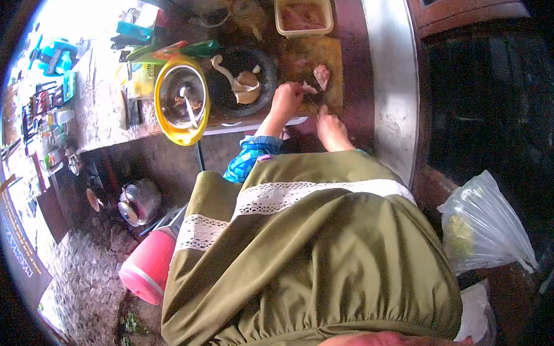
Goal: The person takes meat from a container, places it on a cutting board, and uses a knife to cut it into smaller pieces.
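At far left, at about nine o'clock from the hands: a yellow-rimmed bowl [159,110] on the surface [101,121], with a pale utensil [191,117] leaning inside. Next to the right, between nine and ten o'clock: a dark round dish [269,66], with white curved scraps [247,96] lying in its hollow.

Then, just right of the dish: the left hand [286,99], reaching up from about seven o'clock over the near left part of the board [330,50]. Narrow at the fingertips, pinched on the near-left end of a small pink piece [310,88] — slanted roughly from ten o'clock to four.

Beyond the board, at twelve o'clock from the hands: a pale tub [305,33], with raw meat [302,15] inside.

Farther right on the board, apart from both hands: the larger lump of meat [322,77]. At about two o'clock from the left fingertips and roughly twelve o'clock from the right hand [332,131]; long axis close to a twelve-to-six line, so nearly end-on to the right hand and more side-on to the left. Near to both, perhaps slightly nearer to the left fingertips.

Farthest right, at the near edge of the board: the right hand, angled up from about five o'clock, with fingers drawn in. Possibly around a thin tool in the dark gap between the hands — too blurred to tell.
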Available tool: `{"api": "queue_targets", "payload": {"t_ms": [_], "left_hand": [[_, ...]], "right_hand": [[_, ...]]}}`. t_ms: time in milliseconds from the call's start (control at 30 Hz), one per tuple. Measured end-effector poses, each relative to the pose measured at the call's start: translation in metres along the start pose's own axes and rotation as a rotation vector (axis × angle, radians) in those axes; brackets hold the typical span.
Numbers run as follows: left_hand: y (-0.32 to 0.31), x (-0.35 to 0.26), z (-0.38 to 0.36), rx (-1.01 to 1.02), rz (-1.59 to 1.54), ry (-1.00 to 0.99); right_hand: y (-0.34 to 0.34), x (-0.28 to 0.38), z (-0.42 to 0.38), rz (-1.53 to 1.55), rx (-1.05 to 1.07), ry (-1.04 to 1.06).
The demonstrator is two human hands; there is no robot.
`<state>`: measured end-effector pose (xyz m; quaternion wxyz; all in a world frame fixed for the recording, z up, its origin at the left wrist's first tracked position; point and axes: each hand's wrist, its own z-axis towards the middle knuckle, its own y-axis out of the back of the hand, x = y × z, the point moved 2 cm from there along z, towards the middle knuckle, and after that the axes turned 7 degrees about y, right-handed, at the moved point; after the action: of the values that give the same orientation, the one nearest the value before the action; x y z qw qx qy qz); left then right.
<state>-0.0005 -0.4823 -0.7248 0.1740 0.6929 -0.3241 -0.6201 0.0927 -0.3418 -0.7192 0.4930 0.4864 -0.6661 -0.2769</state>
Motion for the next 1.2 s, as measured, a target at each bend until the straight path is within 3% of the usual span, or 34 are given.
{"api": "queue_targets", "payload": {"t_ms": [133,233,333,467,633,700,800,933,1000,1200], "left_hand": [[-0.001,0.0,0.001,0.026,0.049,0.056],[-0.007,0.011,0.004,0.054,0.071,0.008],[-0.006,0.01,0.004,0.017,0.086,-0.065],[-0.007,0.007,0.006,-0.001,0.09,-0.008],[-0.005,0.003,-0.002,0.07,0.103,0.041],[-0.004,0.002,0.002,0.018,0.139,-0.036],[-0.004,0.0,0.0,-0.012,0.11,0.045],[-0.006,0.003,0.0,-0.022,0.154,-0.016],[-0.006,0.01,0.004,0.078,0.326,0.056],[0.009,0.004,-0.003,0.171,0.379,0.039]], "right_hand": [[-0.02,-0.005,0.011,-0.028,-0.011,-0.046],[-0.014,0.006,0.022,0.104,-0.037,-0.022],[-0.018,-0.005,0.018,0.026,0.029,-0.06],[-0.006,-0.006,-0.001,-0.041,0.004,-0.035],[-0.006,0.007,0.018,0.108,-0.084,0.03],[-0.008,0.002,0.016,0.11,-0.081,0.024],[-0.01,-0.007,-0.004,0.064,-0.058,0.002],[-0.01,-0.015,-0.015,0.02,-0.005,-0.04],[-0.008,-0.014,-0.013,0.038,-0.011,-0.05],[0.014,-0.015,-0.019,0.127,-0.029,-0.094]]}}
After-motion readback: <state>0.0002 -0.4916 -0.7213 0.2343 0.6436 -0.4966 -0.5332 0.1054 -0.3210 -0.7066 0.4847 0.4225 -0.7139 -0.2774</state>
